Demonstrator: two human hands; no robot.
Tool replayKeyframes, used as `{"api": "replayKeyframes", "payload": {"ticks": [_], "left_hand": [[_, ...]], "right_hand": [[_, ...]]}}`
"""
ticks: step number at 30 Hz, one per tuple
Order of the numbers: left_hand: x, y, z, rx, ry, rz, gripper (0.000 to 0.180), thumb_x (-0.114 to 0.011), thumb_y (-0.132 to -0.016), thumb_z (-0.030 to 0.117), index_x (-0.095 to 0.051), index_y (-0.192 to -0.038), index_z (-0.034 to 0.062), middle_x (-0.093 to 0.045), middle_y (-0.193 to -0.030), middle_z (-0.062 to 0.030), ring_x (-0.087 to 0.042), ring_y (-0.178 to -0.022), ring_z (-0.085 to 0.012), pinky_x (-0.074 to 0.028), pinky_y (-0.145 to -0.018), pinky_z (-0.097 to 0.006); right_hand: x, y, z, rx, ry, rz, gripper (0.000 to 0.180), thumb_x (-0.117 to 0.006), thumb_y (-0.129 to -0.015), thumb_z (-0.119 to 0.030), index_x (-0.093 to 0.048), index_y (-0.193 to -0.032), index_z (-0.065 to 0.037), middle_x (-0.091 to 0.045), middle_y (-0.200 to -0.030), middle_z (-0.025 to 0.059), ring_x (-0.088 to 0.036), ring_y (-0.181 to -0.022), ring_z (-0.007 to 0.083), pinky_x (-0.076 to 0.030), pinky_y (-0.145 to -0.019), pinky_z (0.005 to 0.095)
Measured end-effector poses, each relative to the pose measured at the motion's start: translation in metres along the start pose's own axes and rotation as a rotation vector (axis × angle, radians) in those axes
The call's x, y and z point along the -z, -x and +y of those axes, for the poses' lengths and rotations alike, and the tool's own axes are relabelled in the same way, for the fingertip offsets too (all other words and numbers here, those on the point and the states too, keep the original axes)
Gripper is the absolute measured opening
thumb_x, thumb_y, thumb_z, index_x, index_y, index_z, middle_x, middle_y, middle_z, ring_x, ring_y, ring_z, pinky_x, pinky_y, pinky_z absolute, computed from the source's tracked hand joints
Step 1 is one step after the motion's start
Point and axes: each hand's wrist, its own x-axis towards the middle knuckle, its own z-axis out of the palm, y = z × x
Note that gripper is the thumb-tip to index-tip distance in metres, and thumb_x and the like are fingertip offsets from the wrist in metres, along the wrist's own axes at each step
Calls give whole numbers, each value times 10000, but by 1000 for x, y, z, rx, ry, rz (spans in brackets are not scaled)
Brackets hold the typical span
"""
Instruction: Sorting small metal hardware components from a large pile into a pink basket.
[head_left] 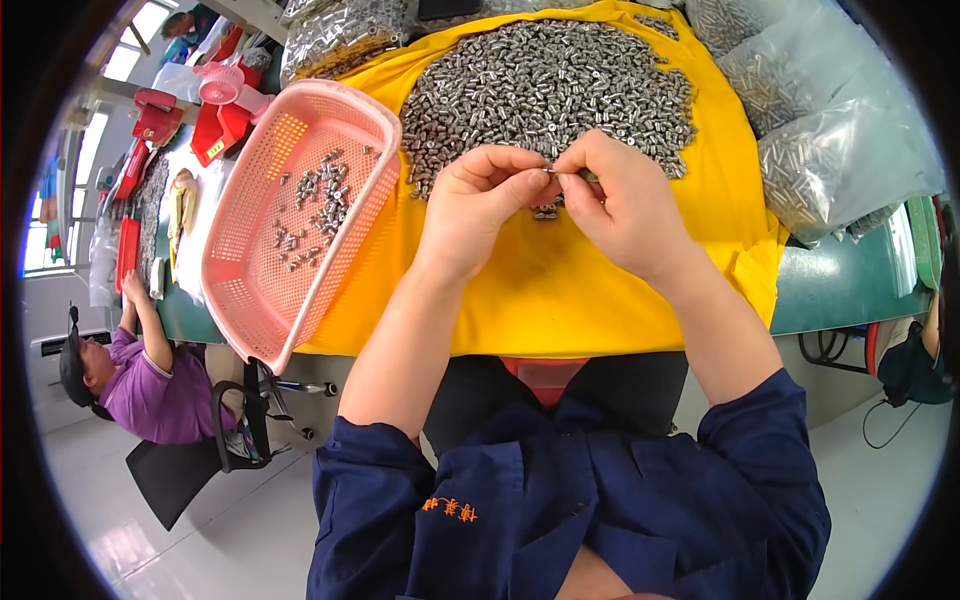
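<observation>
My left hand (pixel 480 208) and my right hand (pixel 628 207) meet over the near edge of a wide heap of small silvery metal fittings (pixel 545 85). Between their fingertips, pinched from both sides, is a tiny metal part (pixel 551 171); its exact kind is too small to make out. A few loose fittings (pixel 545 212) lie on the yellow cloth (pixel 520 300) just below my fingers. To the left stands a pink perforated plastic basket (pixel 235 247), tilted in view, with scattered metal fittings on its bottom.
Clear plastic bags of metal parts (pixel 815 165) stand at the right, and more bagged parts (pixel 345 35) lie at the far left. A pink small fan (pixel 222 83) and red bins (pixel 217 130) are beyond the basket. A seated co-worker in purple (pixel 155 385) works at the left.
</observation>
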Motion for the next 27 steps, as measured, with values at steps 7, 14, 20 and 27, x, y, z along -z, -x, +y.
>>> {"api": "replayKeyframes", "payload": {"ticks": [7,14,20,27], "left_hand": [[0,2,0,-82,-9,-11,127,-585,-774,-35,-582,-895,1,-615,-874,-97,-603,-767,-171,-497,-718,-267],[20,21,50,-614,-524,451,112,-582,-761,-57,-593,-865,-17,-618,-847,-78,-586,-774,-120,-470,-694,-211],[46,44,88,-651,-1564,779,219,-617,-709,8,-612,-924,52,-617,-936,-82,-581,-901,-241,-442,-797,-311],[2,18,22,-329,-1450,-14,122,-608,-709,59,-622,-824,22,-590,-804,-106,-580,-732,-250,-462,-655,-310]], "right_hand": [[-5,2,-3,-55,-46,-3,47,-504,-772,-60,-469,-792,-33,-552,-696,102,-544,-622,243,-433,-563,329],[11,-5,15,-281,-553,231,53,-502,-830,-83,-507,-839,-31,-448,-667,-41,-398,-603,25,-348,-518,182],[8,-7,9,-188,-417,222,59,-516,-820,-75,-514,-850,-23,-488,-686,-30,-395,-557,18,-336,-476,181],[9,-7,14,-174,-422,217,61,-516,-818,-72,-518,-862,-29,-497,-702,-28,-401,-568,13,-343,-483,172]]}}
